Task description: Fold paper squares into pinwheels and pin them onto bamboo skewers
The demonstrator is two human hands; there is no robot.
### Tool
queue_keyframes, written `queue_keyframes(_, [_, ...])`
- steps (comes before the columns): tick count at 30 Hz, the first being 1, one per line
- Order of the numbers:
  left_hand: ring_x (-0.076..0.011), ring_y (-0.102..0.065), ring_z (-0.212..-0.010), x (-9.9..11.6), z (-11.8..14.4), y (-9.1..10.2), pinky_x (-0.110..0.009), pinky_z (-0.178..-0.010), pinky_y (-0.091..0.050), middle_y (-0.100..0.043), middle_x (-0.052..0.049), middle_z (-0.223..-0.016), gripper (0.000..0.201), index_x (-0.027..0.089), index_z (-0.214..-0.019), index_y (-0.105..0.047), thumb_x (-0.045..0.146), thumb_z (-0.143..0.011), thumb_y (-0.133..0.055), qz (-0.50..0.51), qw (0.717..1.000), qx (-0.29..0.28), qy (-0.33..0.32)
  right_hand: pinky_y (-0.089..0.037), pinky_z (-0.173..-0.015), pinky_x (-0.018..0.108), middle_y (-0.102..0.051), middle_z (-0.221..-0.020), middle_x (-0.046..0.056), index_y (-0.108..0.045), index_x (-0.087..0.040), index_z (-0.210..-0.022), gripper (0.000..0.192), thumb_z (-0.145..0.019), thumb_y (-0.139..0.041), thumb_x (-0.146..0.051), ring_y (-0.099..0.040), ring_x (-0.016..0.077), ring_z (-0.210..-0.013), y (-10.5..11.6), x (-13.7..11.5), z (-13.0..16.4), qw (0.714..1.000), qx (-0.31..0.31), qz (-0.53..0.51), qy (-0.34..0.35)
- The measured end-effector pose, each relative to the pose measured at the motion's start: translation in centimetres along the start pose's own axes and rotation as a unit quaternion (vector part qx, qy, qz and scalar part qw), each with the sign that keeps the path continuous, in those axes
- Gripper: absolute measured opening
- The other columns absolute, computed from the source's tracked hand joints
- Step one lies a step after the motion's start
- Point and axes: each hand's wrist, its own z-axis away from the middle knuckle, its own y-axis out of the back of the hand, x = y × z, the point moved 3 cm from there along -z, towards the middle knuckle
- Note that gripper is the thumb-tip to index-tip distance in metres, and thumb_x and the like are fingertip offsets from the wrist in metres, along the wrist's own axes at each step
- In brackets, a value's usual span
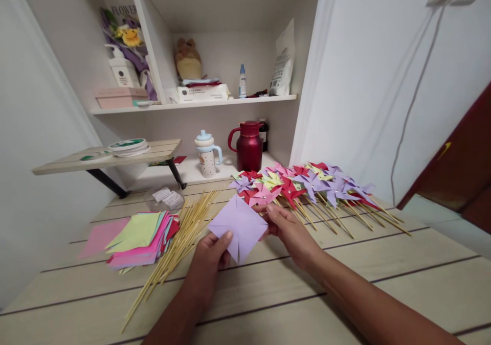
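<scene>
A square of purple paper [241, 226], slit inward from its corners, is held up above the table with one corner toward me. My left hand [211, 255] pinches its lower left side, thumb on top and fingers beneath. At the right corner, my right hand [286, 227] has its thumb and fingers closed at the paper's edge. Left of the hands lies a bundle of thin wooden sticks [176, 248]. Beyond it is a stack of coloured paper squares [141, 237]. Finished paper pinwheels [287, 186] on sticks lie in a heap behind my right hand.
A clear plastic container [164, 198] sits behind the paper stack. A small raised shelf [157, 151] carries rolls of tape [128, 147]. At the back stand a cup with a handle [207, 156] and a red jug [249, 148]. A cable [416, 89] hangs on the right wall.
</scene>
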Motion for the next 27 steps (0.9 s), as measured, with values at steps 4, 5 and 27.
queue_keyframes(4, [-0.0053, -0.035, -0.045, 0.1, -0.1, 0.3, -0.018, -0.045, -0.026, -0.048, 0.006, -0.049, 0.033, 0.016, -0.066, -0.055, 0.043, -0.073, -0.074, 0.028, 0.999, 0.023, -0.009, -0.052, -0.066, 0.032, -0.068, -0.074, 0.003, -0.068, -0.016, -0.100, 0.042, -0.087, -0.057, -0.054, -0.067, 0.0168, -0.057, -0.3, -0.2, 0.0, 0.999, -0.016, -0.029, -0.001])
queue_keyframes(5, [-0.0052, -0.036, -0.045, 0.1, -0.1, 0.3, -0.018, -0.045, -0.027, -0.049, 0.006, -0.049, 0.034, 0.016, -0.066, -0.055, 0.042, -0.072, -0.075, 0.035, 0.999, 0.026, -0.010, -0.052, -0.066, 0.032, -0.068, -0.076, 0.003, -0.068, -0.017, -0.100, 0.040, -0.085, -0.059, -0.053, -0.068, 0.0165, -0.059, -0.3, -0.2, 0.0, 0.999, -0.021, -0.032, 0.001])
queue_keyframes(27, [-0.0072, -0.041, -0.052, 0.4, 0.3, -0.4, -0.020, -0.049, -0.031, -0.055, 0.002, -0.059, 0.028, 0.014, -0.073, -0.065, 0.039, -0.072, -0.076, 0.056, 0.998, 0.001, -0.013, -0.049, -0.061, 0.026, -0.069, -0.065, -0.002, -0.064, -0.017, -0.100, 0.040, -0.066, -0.082, -0.029, -0.064, 0.0137, -0.055, -1.7, 1.1, 0.5, 0.999, -0.046, -0.011, -0.006])
